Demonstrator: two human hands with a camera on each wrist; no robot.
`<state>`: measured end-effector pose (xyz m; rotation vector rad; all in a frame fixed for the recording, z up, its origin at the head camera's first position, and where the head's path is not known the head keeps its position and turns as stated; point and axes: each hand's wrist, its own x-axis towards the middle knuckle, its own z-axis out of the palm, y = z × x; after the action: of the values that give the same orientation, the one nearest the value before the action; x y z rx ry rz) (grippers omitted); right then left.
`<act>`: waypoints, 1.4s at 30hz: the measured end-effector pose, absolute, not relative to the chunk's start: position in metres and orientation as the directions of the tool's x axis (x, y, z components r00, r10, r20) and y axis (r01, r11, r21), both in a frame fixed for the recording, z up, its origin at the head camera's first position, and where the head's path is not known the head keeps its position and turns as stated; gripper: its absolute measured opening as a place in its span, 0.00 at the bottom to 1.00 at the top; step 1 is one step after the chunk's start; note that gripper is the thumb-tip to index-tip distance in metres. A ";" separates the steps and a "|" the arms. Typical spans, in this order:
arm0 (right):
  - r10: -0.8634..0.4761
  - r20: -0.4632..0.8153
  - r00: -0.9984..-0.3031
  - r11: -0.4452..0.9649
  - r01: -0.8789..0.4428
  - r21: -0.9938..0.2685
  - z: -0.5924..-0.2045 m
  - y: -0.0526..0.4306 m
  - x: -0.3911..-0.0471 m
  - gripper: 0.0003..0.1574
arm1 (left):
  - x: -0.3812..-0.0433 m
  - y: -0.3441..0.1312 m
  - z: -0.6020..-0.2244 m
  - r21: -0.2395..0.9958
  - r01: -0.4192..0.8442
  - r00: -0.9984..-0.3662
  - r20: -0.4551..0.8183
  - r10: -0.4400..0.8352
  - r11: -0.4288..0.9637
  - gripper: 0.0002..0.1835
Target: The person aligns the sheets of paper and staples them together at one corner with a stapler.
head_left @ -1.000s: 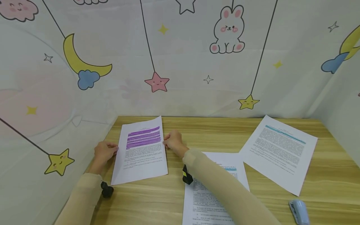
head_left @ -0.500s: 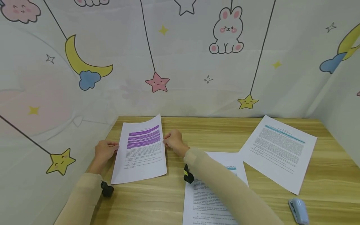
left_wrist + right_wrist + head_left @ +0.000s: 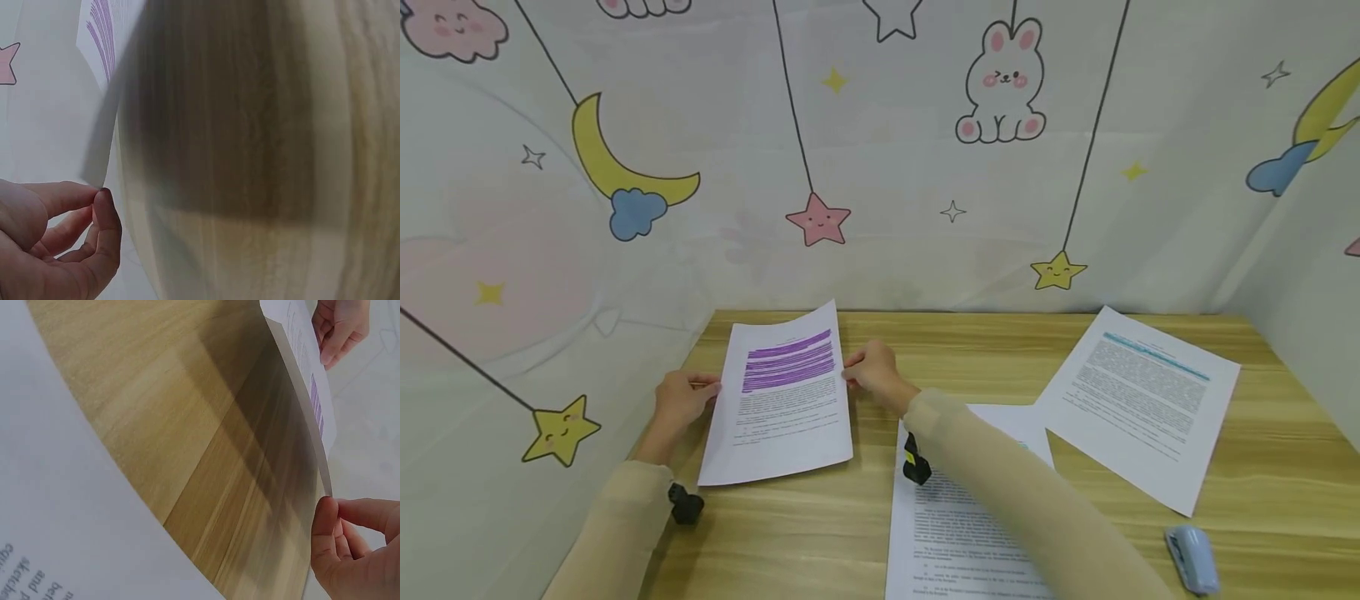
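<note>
A printed sheet of paper (image 3: pixel 782 433) with purple-highlighted lines is held up off the table at the left, slightly bowed. My left hand (image 3: pixel 681 404) pinches its left edge between thumb and finger. On the opposite edge, my right hand (image 3: pixel 878 375) grips the sheet the same way. The left wrist view shows the left hand (image 3: pixel 62 244) with the paper's edge in its fingertips and wood below. In the right wrist view the right hand (image 3: pixel 356 544) pinches the sheet, whose shadow falls on the table.
Under my right sleeve lies a second printed sheet (image 3: pixel 955 533), partly covered. A third sheet (image 3: pixel 1142 408) with a blue-highlighted line lies askew at the right. Near the front right sits a small light-blue stapler (image 3: pixel 1193 558). A patterned curtain (image 3: pixel 910 167) hangs behind the wooden table (image 3: pixel 775 542).
Both hands have raised the purple-highlighted sheet slightly and shifted it a little to the right. The other sheets and the stapler have stayed in place on the table.
</note>
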<state>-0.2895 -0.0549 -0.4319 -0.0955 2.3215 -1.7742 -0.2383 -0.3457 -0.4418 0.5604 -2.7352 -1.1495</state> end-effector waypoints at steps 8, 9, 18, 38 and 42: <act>-0.191 -0.143 -0.971 0.267 0.088 -0.960 -0.429 -0.047 -0.288 0.04 | -0.239 -0.342 -0.441 0.742 -0.255 -0.935 -0.025 -0.355 0.620 0.11; -0.191 -0.140 -0.971 0.268 0.086 -0.960 -0.430 -0.046 -0.287 0.04 | -0.239 -0.341 -0.441 0.742 -0.253 -0.935 -0.023 -0.353 0.621 0.12; -0.201 -0.128 -0.971 0.269 0.071 -0.960 -0.429 -0.036 -0.285 0.06 | -0.239 -0.336 -0.440 0.715 -0.247 -0.942 -0.019 -0.334 0.654 0.13; -0.213 -0.135 -0.968 0.275 0.073 -0.959 -0.424 -0.025 -0.280 0.04 | -0.232 -0.329 -0.436 0.758 -0.203 -0.957 -0.021 -0.288 0.620 0.13; -0.217 -0.138 -0.966 0.278 0.074 -0.958 -0.424 -0.022 -0.280 0.04 | -0.230 -0.327 -0.435 0.755 -0.184 -0.961 -0.003 -0.278 0.629 0.13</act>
<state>-0.2795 -0.0221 -0.4239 -0.1317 2.3069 -1.7485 -0.2300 -0.3274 -0.4350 0.3891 -2.7318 -1.2462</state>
